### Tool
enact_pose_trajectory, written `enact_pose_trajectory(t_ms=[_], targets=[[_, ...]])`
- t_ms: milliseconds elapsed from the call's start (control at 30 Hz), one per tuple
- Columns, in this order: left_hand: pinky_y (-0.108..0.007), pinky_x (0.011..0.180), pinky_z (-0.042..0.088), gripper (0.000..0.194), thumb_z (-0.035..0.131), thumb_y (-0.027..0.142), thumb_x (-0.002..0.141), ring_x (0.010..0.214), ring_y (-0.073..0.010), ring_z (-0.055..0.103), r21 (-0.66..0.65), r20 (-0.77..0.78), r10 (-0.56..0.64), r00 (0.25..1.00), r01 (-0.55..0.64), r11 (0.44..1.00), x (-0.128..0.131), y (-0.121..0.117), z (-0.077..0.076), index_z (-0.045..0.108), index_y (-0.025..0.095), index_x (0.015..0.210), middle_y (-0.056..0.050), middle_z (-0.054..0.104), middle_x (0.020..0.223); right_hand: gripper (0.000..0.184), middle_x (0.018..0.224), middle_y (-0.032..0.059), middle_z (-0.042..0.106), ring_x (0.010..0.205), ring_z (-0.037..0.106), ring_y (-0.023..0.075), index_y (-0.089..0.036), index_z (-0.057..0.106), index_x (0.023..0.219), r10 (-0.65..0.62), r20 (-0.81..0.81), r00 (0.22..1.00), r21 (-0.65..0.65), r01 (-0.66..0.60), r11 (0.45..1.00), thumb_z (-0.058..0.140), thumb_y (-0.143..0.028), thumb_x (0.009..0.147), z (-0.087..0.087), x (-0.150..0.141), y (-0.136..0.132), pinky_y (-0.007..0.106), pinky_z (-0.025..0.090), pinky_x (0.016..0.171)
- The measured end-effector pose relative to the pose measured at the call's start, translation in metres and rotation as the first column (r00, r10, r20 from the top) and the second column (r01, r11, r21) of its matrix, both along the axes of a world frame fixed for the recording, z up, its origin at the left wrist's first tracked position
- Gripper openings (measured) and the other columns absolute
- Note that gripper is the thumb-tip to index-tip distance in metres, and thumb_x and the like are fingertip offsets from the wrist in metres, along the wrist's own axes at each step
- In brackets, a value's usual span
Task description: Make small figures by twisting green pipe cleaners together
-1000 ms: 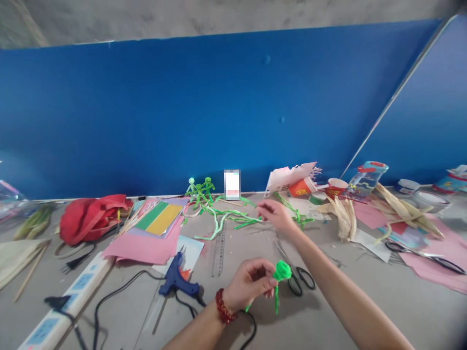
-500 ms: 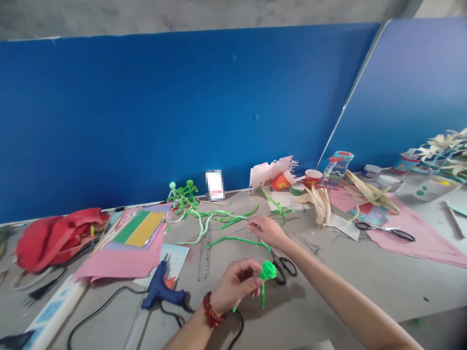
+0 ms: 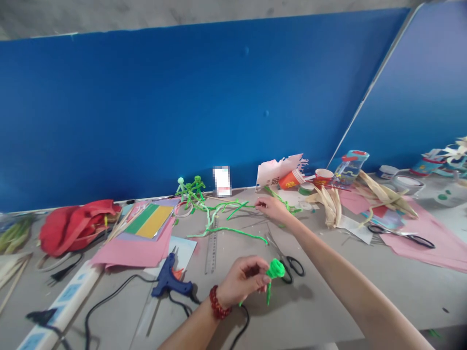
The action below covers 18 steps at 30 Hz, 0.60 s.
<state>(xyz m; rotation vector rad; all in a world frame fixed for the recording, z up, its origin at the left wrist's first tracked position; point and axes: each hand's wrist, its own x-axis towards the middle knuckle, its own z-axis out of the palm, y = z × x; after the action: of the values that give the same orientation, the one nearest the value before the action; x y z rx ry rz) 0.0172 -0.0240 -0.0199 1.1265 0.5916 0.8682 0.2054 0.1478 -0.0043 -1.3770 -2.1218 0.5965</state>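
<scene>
My left hand point(image 3: 242, 281), wearing a red beaded bracelet point(image 3: 219, 302), is closed on a green pipe-cleaner ball point(image 3: 276, 268) with a short stem point(image 3: 269, 294) hanging below it. Farther back, my right hand point(image 3: 273, 209) has its fingertips pinched at the end of a green pipe cleaner among several loose ones. Another bright green pipe cleaner point(image 3: 241, 232) lies in front of them across a clear ruler point(image 3: 211, 253). Behind, small green pipe-cleaner figures point(image 3: 191, 188) stand by the wall. Black-handled scissors point(image 3: 295, 266) lie under and beyond the ball.
A blue glue gun point(image 3: 170, 279) with its cord lies left, near a white power strip point(image 3: 69, 296). Pink paper point(image 3: 134, 253) and a red cloth bag point(image 3: 78, 226) are further left. Cups point(image 3: 324, 176), dried husks point(image 3: 330, 206) and other scissors point(image 3: 419, 239) are right.
The view has turned slightly left. My right hand has moved farther back over the pipe cleaners, and the long loose one has shifted. My left hand keeps hold of the ball.
</scene>
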Motion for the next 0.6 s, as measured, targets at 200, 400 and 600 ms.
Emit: enact_pose_trajectory(t_ms=[200, 400, 600], targets=[[-0.021, 0.050, 0.041, 0.038, 0.084, 0.043, 0.067, 0.049, -0.0076, 0.052, -0.018, 0.023, 0.018, 1.000, -0.017, 1.000, 0.001, -0.001, -0.001, 0.061, 0.015, 0.079, 0.003, 0.053, 0.062, 0.026, 0.078, 0.0040, 0.071, 0.051, 0.050, 0.0096, -0.016, 0.063, 0.087, 0.003, -0.314, 0.949, -0.111, -0.040, 0.993, 0.050, -0.038, 0.086, -0.010, 0.004, 0.008, 0.022, 0.041, 0.051], [-0.020, 0.047, 0.040, 0.036, 0.084, 0.040, 0.068, 0.048, -0.0080, 0.054, -0.040, 0.073, 0.093, 0.993, -0.090, 0.995, -0.001, 0.003, 0.001, 0.062, 0.015, 0.080, 0.003, 0.055, 0.062, 0.030, 0.071, 0.0015, 0.068, 0.047, 0.048, 0.0077, -0.017, 0.059, 0.084, -0.035, -0.503, 0.864, -0.158, -0.052, 0.986, 0.061, -0.046, 0.077, -0.006, -0.004, 0.007, 0.020, 0.039, 0.046], [-0.021, 0.047, 0.040, 0.036, 0.084, 0.042, 0.068, 0.046, -0.0082, 0.051, -0.037, 0.096, 0.201, 0.975, -0.199, 0.979, -0.001, 0.006, 0.000, 0.063, 0.015, 0.081, 0.004, 0.056, 0.058, 0.031, 0.077, 0.0010, 0.069, 0.047, 0.047, 0.0068, -0.018, 0.057, 0.087, 0.007, -0.588, 0.808, -0.156, -0.123, 0.980, 0.062, -0.047, 0.077, 0.010, -0.010, -0.011, 0.020, 0.040, 0.047]])
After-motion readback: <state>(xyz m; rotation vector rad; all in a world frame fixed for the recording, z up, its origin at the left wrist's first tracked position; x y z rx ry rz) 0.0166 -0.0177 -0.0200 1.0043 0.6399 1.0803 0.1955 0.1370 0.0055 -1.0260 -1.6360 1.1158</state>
